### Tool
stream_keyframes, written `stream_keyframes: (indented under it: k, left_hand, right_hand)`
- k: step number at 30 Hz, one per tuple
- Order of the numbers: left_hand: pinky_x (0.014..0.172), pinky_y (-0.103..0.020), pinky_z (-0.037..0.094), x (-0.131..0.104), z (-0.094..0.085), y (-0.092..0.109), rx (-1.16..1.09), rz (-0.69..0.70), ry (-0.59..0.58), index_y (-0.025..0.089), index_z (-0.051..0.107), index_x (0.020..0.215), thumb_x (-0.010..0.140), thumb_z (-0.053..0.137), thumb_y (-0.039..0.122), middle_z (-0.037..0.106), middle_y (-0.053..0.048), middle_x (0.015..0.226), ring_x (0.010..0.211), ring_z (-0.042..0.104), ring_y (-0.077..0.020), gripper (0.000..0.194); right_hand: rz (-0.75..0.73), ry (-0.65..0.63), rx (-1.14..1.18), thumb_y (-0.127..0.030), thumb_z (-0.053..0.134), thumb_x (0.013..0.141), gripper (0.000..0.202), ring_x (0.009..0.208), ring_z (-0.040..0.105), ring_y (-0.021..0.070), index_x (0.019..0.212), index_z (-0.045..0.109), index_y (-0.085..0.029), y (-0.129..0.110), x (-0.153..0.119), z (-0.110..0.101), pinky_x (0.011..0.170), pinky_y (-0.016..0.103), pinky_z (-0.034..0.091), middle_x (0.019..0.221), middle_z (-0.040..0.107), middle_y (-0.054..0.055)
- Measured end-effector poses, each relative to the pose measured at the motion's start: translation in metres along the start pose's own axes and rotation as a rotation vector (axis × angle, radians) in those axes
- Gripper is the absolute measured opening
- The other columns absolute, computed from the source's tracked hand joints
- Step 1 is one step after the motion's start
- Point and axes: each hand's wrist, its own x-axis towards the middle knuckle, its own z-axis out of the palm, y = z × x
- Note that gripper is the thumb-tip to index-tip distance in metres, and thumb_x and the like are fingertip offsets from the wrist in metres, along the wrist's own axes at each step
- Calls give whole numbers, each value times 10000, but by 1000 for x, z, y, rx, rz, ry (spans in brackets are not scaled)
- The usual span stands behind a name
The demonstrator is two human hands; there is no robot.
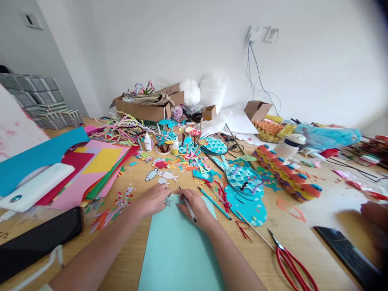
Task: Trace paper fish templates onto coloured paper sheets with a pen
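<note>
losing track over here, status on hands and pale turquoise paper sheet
Right hand holding slim clear-barrelled pen. Left hand at far edge of sheet, beside small drawn outline. Slender blue pencil lying close to right hand.

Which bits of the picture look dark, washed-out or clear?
In the head view, the top right corner is dark and blurry; there, the white bundle almost melts into the bright wall; also in the head view, a shadow lies beside another person's hand, while the left hand and right hand look fairly clear.

Cardboard box near wall; cables hanging from socket.
</note>
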Motion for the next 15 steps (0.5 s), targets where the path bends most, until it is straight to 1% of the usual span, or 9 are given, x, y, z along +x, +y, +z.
stream_keyframes:
  k: [4, 9, 13, 15]
  left_hand:
    - [783, -288, 422, 0, 0, 1, 1, 7, -2, 181, 542, 869, 693, 479, 53, 545, -57, 936, 908, 526, -199, 227]
    - [780, -298, 418, -2, -3, 3, -14, 16, 8, 172, 550, 841, 690, 456, 34, 541, -63, 909, 896, 522, -206, 226]
    - [773, -310, 413, -2, -2, 3, -53, 12, 36, 171, 559, 786, 654, 468, 33, 532, -68, 902, 894, 513, -218, 211]
    - [763, -305, 407, -2, -4, 0, -88, 5, 66, 174, 558, 732, 637, 466, 30, 530, -61, 884, 880, 511, -215, 195]
  right_hand:
    - [-2, -9, 12, -123, 635, 684, 382, 900, 556, 206, 1052, 552, -176, 0, -1, -1, 807, 319, 434, 960, 613, 74]
    - [22, -43, 30, -116, 634, 681, 378, 866, 559, 205, 1049, 556, -162, -9, 0, -9, 796, 326, 440, 921, 616, 70]
    - [46, -72, 40, -137, 624, 700, 360, 886, 561, 202, 1053, 557, -155, -15, 0, -14, 808, 323, 442, 948, 612, 76]
    - [53, -70, 41, -133, 628, 696, 360, 904, 562, 207, 1050, 562, -146, -15, 0, -15, 816, 325, 441, 966, 611, 86]
